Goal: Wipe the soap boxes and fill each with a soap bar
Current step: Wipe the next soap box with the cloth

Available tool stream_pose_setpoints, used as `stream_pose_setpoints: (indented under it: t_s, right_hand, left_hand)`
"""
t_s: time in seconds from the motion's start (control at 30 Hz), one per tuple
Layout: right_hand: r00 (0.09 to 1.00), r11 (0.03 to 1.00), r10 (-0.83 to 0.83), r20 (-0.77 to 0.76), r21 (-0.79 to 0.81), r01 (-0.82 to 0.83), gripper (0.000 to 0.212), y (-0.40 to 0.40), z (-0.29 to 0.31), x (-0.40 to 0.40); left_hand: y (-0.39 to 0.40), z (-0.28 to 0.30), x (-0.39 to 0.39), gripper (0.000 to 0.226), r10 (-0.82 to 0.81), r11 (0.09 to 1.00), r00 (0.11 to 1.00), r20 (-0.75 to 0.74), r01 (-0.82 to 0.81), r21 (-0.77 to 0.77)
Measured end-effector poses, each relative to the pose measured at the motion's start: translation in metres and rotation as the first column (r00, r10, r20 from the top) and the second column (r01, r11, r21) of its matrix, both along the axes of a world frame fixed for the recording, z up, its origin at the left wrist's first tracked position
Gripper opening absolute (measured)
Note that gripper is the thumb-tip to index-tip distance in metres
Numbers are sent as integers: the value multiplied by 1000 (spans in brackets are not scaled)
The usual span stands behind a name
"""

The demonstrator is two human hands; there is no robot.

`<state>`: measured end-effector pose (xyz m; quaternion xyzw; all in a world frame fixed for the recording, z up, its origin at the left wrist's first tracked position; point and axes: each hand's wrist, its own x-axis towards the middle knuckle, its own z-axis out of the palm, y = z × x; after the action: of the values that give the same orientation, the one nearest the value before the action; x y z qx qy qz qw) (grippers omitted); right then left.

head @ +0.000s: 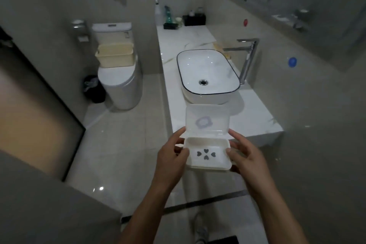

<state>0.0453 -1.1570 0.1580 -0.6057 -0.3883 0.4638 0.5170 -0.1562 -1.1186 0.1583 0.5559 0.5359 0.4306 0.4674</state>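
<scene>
A white plastic soap box (208, 161) is held in the air in front of the counter's near end, its clear lid (207, 120) swung up and open. Four heart-shaped holes mark its empty inner tray. My left hand (172, 156) grips the box's left side, thumb on the rim. My right hand (244, 153) grips the right side the same way. No soap bar is visible in the box or on the counter.
A white marble counter (255, 113) carries a basin (208, 71) with a chrome tap (247, 57); bottles and a black box stand at its far end. To the left is a toilet (118, 85) with a cream basket (114, 54) on its lid, and a black bin (94, 89).
</scene>
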Motion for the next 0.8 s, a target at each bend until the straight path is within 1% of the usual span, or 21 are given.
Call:
stream_pose_setpoints:
  t_s: [0.07, 0.2, 0.33, 0.47, 0.67, 0.8]
  right_hand:
    - [996, 996, 86, 0, 2, -86, 53, 33, -1, -14]
    - [980, 980, 198, 2, 3, -198, 54, 105, 3, -36]
    - [947, 947, 321, -2, 6, -320, 52, 175, 9, -58]
    - [909, 910, 416, -15, -2, -416, 51, 233, 13, -82]
    - [893, 893, 450, -2, -25, -450, 56, 298, 5, -110]
    - [912, 911, 410, 17, -56, -408, 58, 341, -4, -125]
  left_hand:
    - [19, 0, -15, 61, 67, 998, 998, 2, -67, 1]
    - [63, -1, -40, 56, 188, 982, 982, -14, -188, -18]
    - [110, 5, -61, 56, 288, 957, 957, -47, -289, -17]
    - [150, 7, -81, 59, 379, 925, 924, -41, -380, -19]
    - [210, -1, -105, 59, 424, 903, 904, -63, -427, -50]
    - [263, -10, -123, 56, 394, 916, 918, -51, -396, -62]
